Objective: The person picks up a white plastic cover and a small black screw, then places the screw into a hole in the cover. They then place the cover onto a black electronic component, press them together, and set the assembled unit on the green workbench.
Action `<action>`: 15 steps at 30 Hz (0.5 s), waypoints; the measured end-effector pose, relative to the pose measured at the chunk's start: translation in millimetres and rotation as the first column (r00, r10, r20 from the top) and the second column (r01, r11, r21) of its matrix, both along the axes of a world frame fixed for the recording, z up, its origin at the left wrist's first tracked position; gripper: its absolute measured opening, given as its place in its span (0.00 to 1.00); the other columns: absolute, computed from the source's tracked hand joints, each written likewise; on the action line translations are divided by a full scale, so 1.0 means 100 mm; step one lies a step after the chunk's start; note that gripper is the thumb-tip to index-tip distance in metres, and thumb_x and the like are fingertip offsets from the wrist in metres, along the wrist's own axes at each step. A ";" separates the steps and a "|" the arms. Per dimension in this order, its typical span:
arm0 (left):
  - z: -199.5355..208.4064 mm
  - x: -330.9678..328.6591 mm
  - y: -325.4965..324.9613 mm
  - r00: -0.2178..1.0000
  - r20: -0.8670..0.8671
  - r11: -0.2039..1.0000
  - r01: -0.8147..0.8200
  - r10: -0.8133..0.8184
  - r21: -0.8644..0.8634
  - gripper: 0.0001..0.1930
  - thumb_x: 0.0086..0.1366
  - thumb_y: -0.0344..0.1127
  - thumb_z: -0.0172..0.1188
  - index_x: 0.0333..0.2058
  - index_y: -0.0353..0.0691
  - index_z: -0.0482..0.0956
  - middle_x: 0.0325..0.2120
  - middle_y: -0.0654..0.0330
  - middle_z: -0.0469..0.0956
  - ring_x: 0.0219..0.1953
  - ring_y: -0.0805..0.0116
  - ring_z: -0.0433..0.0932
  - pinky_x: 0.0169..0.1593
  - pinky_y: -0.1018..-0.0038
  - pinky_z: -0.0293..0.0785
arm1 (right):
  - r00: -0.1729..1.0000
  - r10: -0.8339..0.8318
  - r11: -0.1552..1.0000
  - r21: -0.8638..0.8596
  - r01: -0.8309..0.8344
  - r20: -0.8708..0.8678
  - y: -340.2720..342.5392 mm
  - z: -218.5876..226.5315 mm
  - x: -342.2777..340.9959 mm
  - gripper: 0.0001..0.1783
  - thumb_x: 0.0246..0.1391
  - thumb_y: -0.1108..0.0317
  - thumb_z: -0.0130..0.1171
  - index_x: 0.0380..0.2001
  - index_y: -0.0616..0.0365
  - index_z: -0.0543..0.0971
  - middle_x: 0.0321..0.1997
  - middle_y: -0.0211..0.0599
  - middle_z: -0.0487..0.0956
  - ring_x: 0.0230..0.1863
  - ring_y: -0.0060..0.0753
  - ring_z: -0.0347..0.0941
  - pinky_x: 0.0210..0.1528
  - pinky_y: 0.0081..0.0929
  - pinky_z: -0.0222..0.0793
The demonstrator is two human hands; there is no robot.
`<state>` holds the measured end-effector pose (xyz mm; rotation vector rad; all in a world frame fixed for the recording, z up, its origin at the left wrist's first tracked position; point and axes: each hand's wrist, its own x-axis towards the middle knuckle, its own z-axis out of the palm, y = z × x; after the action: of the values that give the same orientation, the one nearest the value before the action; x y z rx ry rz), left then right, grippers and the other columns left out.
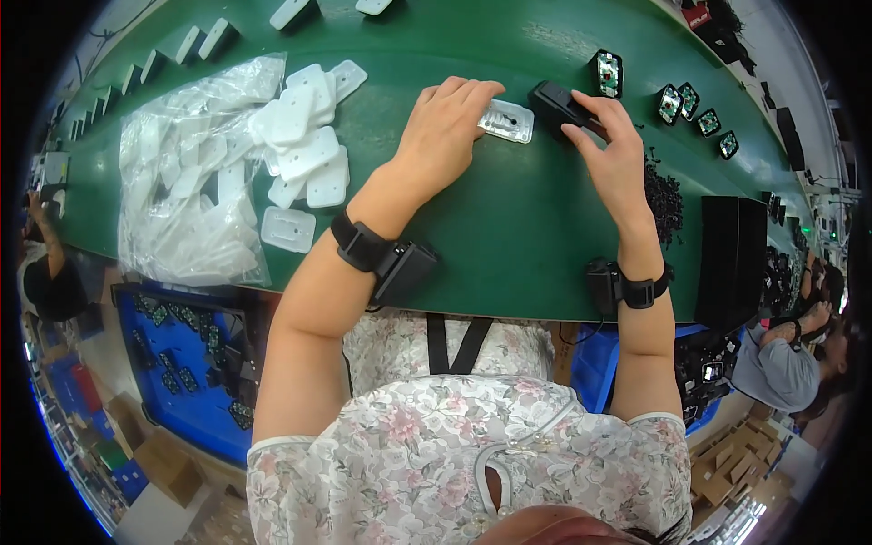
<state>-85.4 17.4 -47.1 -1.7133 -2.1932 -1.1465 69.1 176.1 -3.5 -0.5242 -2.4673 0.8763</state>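
My left hand grips the left end of a pale, see-through plastic cover, its thumb and fingers closed on the edge. A dark hole shows in that cover's face. To its right, my right hand pinches a black rectangular housing between thumb and fingers, tilted just off the green table. Cover and housing are close, with a small gap between them. Left of my left hand lies a loose pile of white plastic covers. One more clear cover rests by the table's front edge.
A clear plastic bag of white covers spreads over the green table. Several open housings with circuit boards stand at far right. Small black parts lie beside a tall black box. A blue tray sits at lower left.
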 end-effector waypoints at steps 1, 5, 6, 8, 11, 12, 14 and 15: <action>-0.03 -0.03 -0.01 0.997 0.078 1.000 0.025 -0.026 0.017 0.24 0.49 0.20 0.56 0.48 0.40 0.69 0.40 0.57 0.74 0.46 0.58 0.70 0.48 0.64 0.65 | 0.999 0.037 0.998 0.046 -0.036 -0.016 -0.05 0.02 -0.03 0.20 0.45 0.78 0.59 0.46 0.62 0.75 0.45 0.38 0.73 0.47 0.34 0.72 0.53 0.28 0.67; 0.03 -0.09 -0.06 0.949 0.300 0.995 0.081 -0.096 0.062 0.27 0.50 0.17 0.52 0.51 0.40 0.69 0.44 0.56 0.75 0.47 0.54 0.71 0.50 0.65 0.68 | 0.982 0.191 0.975 0.118 -0.189 -0.008 -0.25 0.04 -0.17 0.21 0.44 0.78 0.60 0.46 0.60 0.76 0.44 0.40 0.75 0.46 0.38 0.72 0.49 0.29 0.68; 0.06 -0.09 -0.08 0.950 0.300 0.995 0.075 -0.090 0.061 0.27 0.50 0.17 0.52 0.51 0.40 0.69 0.44 0.56 0.75 0.47 0.54 0.71 0.50 0.65 0.68 | 0.981 0.196 0.977 0.080 -0.196 0.009 -0.26 0.02 -0.20 0.21 0.44 0.78 0.61 0.46 0.60 0.76 0.45 0.39 0.75 0.45 0.40 0.72 0.49 0.29 0.68; 0.10 -0.10 -0.11 0.934 0.317 0.986 0.162 -0.164 0.035 0.27 0.49 0.15 0.49 0.50 0.40 0.72 0.48 0.55 0.74 0.48 0.53 0.72 0.53 0.67 0.69 | 0.976 0.214 0.973 0.088 -0.215 0.029 -0.26 0.02 -0.22 0.22 0.44 0.78 0.61 0.46 0.59 0.76 0.45 0.39 0.75 0.45 0.40 0.72 0.48 0.29 0.68; 0.04 -0.11 -0.15 0.967 0.196 0.985 0.169 -0.160 -0.032 0.26 0.49 0.15 0.47 0.49 0.40 0.74 0.51 0.55 0.72 0.50 0.55 0.72 0.55 0.68 0.68 | 0.970 0.237 0.968 0.076 -0.240 0.056 -0.27 0.02 -0.24 0.22 0.44 0.78 0.61 0.46 0.59 0.76 0.45 0.39 0.75 0.45 0.41 0.72 0.48 0.29 0.68; 0.06 -0.10 -0.17 0.967 0.204 0.986 0.166 -0.155 -0.035 0.26 0.49 0.15 0.47 0.49 0.40 0.74 0.51 0.55 0.72 0.50 0.55 0.72 0.55 0.68 0.68 | 0.971 0.233 0.970 0.060 -0.236 0.056 -0.27 0.02 -0.23 0.22 0.44 0.78 0.61 0.47 0.58 0.76 0.45 0.38 0.75 0.45 0.41 0.72 0.48 0.29 0.68; 0.11 -0.07 -0.20 0.985 0.117 0.982 0.143 -0.128 -0.121 0.30 0.48 0.13 0.44 0.52 0.41 0.72 0.53 0.56 0.71 0.53 0.54 0.70 0.55 0.67 0.69 | 0.965 0.253 0.964 0.071 -0.258 0.067 -0.26 0.02 -0.23 0.22 0.44 0.78 0.60 0.47 0.58 0.76 0.45 0.38 0.75 0.45 0.41 0.72 0.48 0.29 0.68; 0.13 -0.05 -0.21 0.984 0.126 0.982 0.142 -0.127 -0.125 0.30 0.48 0.13 0.44 0.52 0.41 0.72 0.53 0.56 0.71 0.53 0.54 0.70 0.55 0.67 0.69 | 0.961 0.268 0.958 0.089 -0.274 0.069 -0.26 0.02 -0.23 0.22 0.44 0.79 0.60 0.47 0.57 0.76 0.46 0.38 0.75 0.45 0.41 0.72 0.49 0.29 0.69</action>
<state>-90.7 -3.5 -34.1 -1.9219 -2.3016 -1.1841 46.3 150.0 -1.8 -0.1797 -2.6604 0.8472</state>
